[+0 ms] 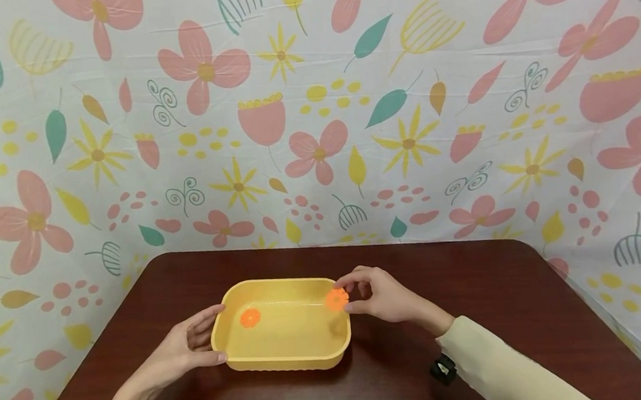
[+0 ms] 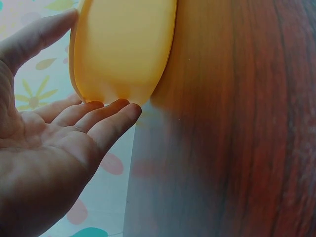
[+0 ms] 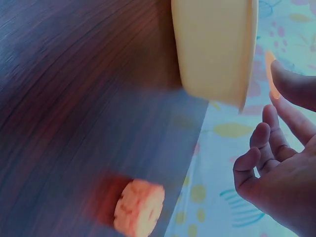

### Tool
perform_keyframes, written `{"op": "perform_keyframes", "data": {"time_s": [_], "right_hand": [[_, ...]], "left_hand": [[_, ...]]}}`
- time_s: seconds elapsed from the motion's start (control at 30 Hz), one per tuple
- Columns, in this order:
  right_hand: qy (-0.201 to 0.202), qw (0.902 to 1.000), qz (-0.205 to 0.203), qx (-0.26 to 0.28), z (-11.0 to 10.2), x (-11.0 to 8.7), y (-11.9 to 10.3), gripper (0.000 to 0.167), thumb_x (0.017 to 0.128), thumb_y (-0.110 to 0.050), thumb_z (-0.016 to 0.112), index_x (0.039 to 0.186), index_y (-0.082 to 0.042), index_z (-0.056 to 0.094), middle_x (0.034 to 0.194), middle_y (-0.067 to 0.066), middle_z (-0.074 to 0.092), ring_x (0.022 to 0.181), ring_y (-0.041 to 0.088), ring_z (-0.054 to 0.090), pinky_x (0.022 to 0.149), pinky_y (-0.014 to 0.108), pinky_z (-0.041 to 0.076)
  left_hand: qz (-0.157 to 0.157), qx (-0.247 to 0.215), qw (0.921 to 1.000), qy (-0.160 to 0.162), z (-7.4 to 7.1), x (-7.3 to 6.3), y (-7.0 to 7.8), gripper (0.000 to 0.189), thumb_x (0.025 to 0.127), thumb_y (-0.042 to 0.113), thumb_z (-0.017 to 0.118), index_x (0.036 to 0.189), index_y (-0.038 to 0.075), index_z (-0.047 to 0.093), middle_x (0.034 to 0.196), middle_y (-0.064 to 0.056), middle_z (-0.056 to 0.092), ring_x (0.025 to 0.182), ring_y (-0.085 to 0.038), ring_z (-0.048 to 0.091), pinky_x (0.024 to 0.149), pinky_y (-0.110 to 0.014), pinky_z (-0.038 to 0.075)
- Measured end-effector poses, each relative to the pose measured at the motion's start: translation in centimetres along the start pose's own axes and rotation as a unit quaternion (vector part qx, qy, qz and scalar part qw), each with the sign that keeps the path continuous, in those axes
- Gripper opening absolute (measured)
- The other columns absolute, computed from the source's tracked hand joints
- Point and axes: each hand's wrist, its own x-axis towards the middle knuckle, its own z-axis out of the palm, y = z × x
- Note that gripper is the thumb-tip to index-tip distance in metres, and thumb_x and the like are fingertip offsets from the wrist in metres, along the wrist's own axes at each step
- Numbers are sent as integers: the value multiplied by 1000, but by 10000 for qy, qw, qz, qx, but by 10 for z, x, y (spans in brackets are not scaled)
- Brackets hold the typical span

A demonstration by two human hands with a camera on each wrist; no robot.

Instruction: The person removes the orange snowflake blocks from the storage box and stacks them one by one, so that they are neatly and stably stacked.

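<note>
A yellow rectangular tray (image 1: 289, 359) with rounded corners stands on the table. My left hand (image 1: 182, 352) holds its left end, thumb near the front corner and fingertips at the back one; the left wrist view shows the fingertips against the tray's wall (image 2: 123, 49). Inside, toward the left, lies an orange flower-shaped slice (image 1: 250, 318). Another orange flower-shaped slice (image 1: 337, 299) is pinched between thumb and index finger of my right hand (image 1: 383, 293), over the tray's right end. In the right wrist view this slice (image 3: 272, 74) appears edge-on.
A thick orange piece with a notched edge (image 3: 138, 207) sits on the dark wooden table (image 3: 74, 123) in the right wrist view; the head view does not show it. Behind the table hangs a flower-patterned cloth (image 1: 312, 99). A black device (image 1: 443, 370) is at the right sleeve.
</note>
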Motion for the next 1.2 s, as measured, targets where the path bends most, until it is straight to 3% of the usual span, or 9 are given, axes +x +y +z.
{"op": "perform_keyframes", "data": {"time_s": [0.13, 0.47, 0.83, 1.2], "right_hand": [[196, 9998, 52, 30, -11, -9, 5, 33, 90, -12, 86, 123, -10, 77, 101, 12, 65, 84, 34, 56, 72, 32, 49], [515, 9975, 483, -66, -37, -33, 26, 35, 90, -11, 86, 124, -10, 76, 103, 13, 62, 85, 27, 54, 72, 32, 48], [691, 9944, 799, -61, -47, -62, 52, 34, 92, -11, 84, 125, -9, 75, 102, 9, 62, 82, 24, 52, 67, 31, 46], [700, 9929, 964, 50, -48, -76, 68, 35, 91, -9, 83, 125, -4, 74, 103, 11, 62, 84, 24, 51, 67, 31, 44]], "left_hand": [[37, 33, 10000, 7, 0, 0, -1, 92, 92, 3, 80, 162, -11, 22, 164, -36, 27, 141, -47, 47, 99, -30, 54], [40, 49, 10000, 10, -1, 0, 0, 91, 92, 3, 79, 162, -11, 21, 164, -36, 26, 140, -48, 47, 98, -30, 54], [57, 13, 10000, -21, 1, 1, 0, 90, 92, 0, 77, 162, -12, 21, 163, -37, 26, 139, -49, 48, 99, -31, 54], [17, 4, 10000, -36, 0, -1, 0, 92, 93, 1, 77, 163, -10, 19, 164, -36, 25, 141, -50, 45, 98, -32, 54]]}}
